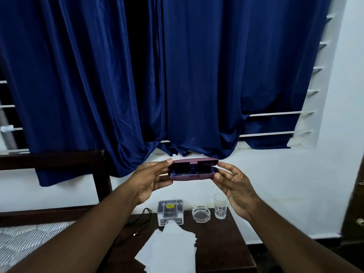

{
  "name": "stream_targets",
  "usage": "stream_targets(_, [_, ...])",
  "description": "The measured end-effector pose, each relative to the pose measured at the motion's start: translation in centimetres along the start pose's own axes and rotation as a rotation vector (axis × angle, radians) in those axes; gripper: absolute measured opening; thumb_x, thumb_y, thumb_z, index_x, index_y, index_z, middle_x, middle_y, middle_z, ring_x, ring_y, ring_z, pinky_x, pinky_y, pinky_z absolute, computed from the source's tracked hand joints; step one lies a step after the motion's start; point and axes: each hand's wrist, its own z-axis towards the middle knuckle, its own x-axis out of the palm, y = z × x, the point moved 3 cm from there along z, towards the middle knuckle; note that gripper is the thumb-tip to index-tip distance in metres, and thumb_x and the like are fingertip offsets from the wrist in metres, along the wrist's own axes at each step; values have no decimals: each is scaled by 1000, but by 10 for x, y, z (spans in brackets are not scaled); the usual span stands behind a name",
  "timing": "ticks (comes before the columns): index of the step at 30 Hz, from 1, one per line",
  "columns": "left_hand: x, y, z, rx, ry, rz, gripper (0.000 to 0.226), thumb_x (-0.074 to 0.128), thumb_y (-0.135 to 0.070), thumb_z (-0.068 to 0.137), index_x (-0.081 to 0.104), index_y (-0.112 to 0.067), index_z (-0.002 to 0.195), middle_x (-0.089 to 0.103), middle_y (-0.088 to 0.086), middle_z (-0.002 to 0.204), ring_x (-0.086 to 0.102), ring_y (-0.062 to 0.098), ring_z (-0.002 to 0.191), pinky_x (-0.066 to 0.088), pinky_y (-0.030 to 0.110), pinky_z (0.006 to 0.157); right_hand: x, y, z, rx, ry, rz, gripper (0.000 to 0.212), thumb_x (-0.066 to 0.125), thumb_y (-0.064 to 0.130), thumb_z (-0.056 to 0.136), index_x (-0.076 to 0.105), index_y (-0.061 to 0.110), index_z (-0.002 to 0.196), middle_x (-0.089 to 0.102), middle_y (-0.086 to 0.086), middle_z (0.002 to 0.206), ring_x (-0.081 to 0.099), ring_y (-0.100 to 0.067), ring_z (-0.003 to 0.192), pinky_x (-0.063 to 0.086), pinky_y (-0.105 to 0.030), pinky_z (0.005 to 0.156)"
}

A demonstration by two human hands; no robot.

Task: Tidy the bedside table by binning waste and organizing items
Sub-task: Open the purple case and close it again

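A maroon glasses case [194,169] is held up in the air above the bedside table [226,235], its lid slightly ajar with a dark inside showing. My left hand [151,179] grips its left end, thumb on top and fingers beneath. My right hand [234,184] pinches its right end between thumb and fingertips. On the table lie several white paper sheets [171,247], a small clear plastic box [171,212], a glass ashtray [201,214], a drinking glass [220,205] and a black cable [137,223].
Blue curtains [157,75] hang over a barred window behind the table. A dark wooden bed frame [98,174] and a striped mattress [29,239] lie to the left. A white wall [295,184] stands behind and to the right.
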Motion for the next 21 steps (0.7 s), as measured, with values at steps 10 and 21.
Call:
stream_targets(10, [-5,7,-5,73,54,-31,42,86,-24,71,80,-10,111,78,14,117,77,24,100,63,25,75,0,1,3,1,15,5,57,79,4,75,61,9,129,71,-20,122,71,-29,111,58,-25,87])
stream_targets(21, [-13,12,-3,122,84,-95,39,83,-9,72,78,-6,111,78,13,115,77,20,101,62,22,79,5,0,7,33,9,-35,57,81,11,74,61,5,127,73,-18,118,73,-25,107,59,-25,86])
